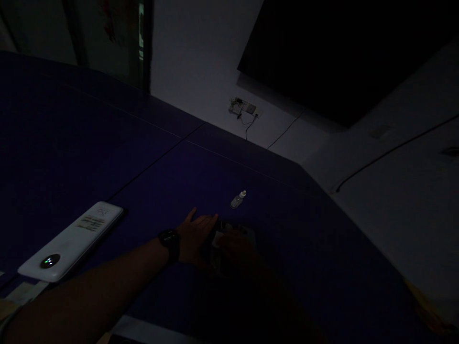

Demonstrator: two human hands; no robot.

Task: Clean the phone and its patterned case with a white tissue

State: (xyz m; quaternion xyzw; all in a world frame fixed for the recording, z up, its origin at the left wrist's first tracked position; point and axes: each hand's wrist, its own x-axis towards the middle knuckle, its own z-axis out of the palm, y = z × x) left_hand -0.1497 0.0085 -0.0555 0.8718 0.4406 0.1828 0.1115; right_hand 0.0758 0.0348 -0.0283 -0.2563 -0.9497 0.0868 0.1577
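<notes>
The scene is very dark. My left hand [197,234], with a black watch [169,242] on the wrist, lies with its fingers stretched out along the left side of a dark flat object [247,231] whose kind I cannot make out. Over that object my right hand [234,246] is closed, its fingers pressed on a small white piece [217,238] that may be cloth or paper. Shadow hides most of the right hand and forearm. Just beyond both hands a small clear bottle with a white cap [238,199] lies on the blue table [150,186].
A long white device [71,243] with a small lit display sits on the table at the left. Pale papers [27,291] lie near the front edge. Beyond the table are a wall socket panel [247,107] with cables and a large dark screen [333,52].
</notes>
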